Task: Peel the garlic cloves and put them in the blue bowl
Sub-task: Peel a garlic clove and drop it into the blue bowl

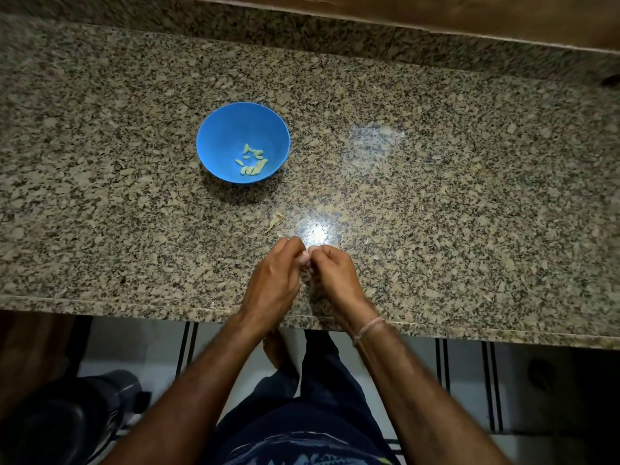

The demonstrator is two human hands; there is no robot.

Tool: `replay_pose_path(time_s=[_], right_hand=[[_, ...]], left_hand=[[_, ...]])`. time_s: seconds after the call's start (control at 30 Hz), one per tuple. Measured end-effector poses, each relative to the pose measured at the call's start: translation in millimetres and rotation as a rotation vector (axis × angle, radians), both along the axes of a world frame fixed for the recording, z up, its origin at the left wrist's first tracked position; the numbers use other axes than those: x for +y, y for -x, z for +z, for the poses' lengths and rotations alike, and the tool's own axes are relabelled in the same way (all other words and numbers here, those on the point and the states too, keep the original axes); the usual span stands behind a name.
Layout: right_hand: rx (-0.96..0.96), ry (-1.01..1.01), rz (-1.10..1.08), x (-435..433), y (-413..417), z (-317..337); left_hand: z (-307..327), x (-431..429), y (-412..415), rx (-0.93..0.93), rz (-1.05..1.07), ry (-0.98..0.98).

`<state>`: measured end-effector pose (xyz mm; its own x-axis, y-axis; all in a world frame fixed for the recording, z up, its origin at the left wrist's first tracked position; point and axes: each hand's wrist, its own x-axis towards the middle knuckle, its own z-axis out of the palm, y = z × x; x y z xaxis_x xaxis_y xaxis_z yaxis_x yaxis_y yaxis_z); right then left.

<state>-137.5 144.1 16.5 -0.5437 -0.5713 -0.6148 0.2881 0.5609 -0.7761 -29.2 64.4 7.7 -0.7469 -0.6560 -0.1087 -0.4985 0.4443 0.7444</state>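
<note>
A blue bowl (pixel 214 135) stands on the granite counter, left of centre, with several peeled pale-green garlic cloves (pixel 252 160) on its bottom. Nearer the front edge, my left hand (pixel 273 280) and my right hand (pixel 335 276) meet fingertip to fingertip over the counter. Both pinch a small pale garlic clove (pixel 308 254) between them; most of it is hidden by the curled fingers. The hands are well apart from the bowl, below and to its right.
Bits of dry garlic skin (pixel 275 221) lie on the speckled counter (pixel 469 203) just beyond my hands. A raised granite backsplash runs along the far side. Below the front edge are a tiled floor and a dark object (pixel 77 414) at lower left.
</note>
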Motion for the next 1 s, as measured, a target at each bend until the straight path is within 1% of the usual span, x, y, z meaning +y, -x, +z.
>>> replay_pose_path(time_s=[0.07, 0.17, 0.3, 0.43, 0.47, 0.53, 0.57, 0.6, 0.63, 0.67, 0.7, 0.73, 0.77, 0.8, 0.83, 0.87, 0.9, 0.93, 0.97, 1.0], right_hand=[[0.1, 0.024, -0.024, 1.8, -0.9, 0.0], [0.124, 0.071, -0.064, 5.7, -0.5, 1.0], [0.145, 0.095, -0.098, 9.7, 4.6, 0.5], [0.212, 0.073, -0.079, 10.4, 6.7, 0.4], [0.212, 0.057, -0.086, 9.5, 6.6, 0.0], [0.197, 0.028, -0.117, 7.6, 5.2, -1.6], [0.219, 0.02, -0.129, 7.3, 3.8, -3.3], [0.291, 0.018, -0.125, 7.3, 2.8, -5.0], [0.407, 0.024, -0.102, 7.5, 1.4, -6.3], [0.538, 0.034, -0.068, 7.6, 0.6, -6.5], [0.652, 0.039, -0.035, 8.3, -0.2, -7.2], [0.729, 0.04, -0.012, 9.0, -0.5, -8.2], [0.767, 0.037, -0.006, 9.9, -0.8, -9.9], [0.759, 0.03, -0.02, 10.0, -1.2, -11.0], [0.701, 0.021, -0.054, 10.5, -1.8, -11.4], [0.611, 0.009, -0.1, 10.3, -2.4, -11.8], [0.514, -0.006, -0.145, 10.4, -3.2, -12.7], [0.434, -0.022, -0.179, 11.2, -4.1, -13.6], [0.394, -0.032, -0.198, 11.6, -4.6, -14.0], [0.407, -0.033, -0.201, 11.9, -5.1, -13.4]], left_hand=[[5.3, -2.0, 1.6, 0.046, 0.078, -0.063], [10.3, -2.1, 2.8, 0.082, 0.145, -0.086], [13.4, -2.7, 2.5, 0.082, 0.222, -0.119], [14.5, -0.7, 5.1, 0.122, 0.27, -0.227], [14.5, 0.6, 5.2, 0.124, 0.251, -0.208], [16.4, 2.7, 6.6, 0.135, 0.178, -0.099], [16.4, 4.4, 7.5, 0.137, 0.16, -0.068], [15.4, 6.0, 8.3, 0.135, 0.184, -0.101], [15.3, 6.6, 9.4, 0.13, 0.265, -0.246], [16.9, 6.8, 11.7, 0.149, 0.376, -0.503], [17.1, 6.1, 13.3, 0.191, 0.492, -0.827], [14.7, 4.6, 14.2, 0.236, 0.581, -1.063], [13.3, 5.0, 14.8, 0.251, 0.617, -1.144], [11.0, 7.1, 15.0, 0.24, 0.592, -1.051], [8.8, 10.0, 14.3, 0.207, 0.509, -0.801], [8.7, 12.2, 13.1, 0.158, 0.365, -0.465], [9.5, 13.8, 11.2, 0.124, 0.211, -0.174], [9.7, 15.0, 10.8, 0.121, 0.13, -0.031], [8.3, 15.2, 11.8, 0.135, 0.129, -0.04], [7.8, 14.4, 14.0, 0.148, 0.209, -0.177]])
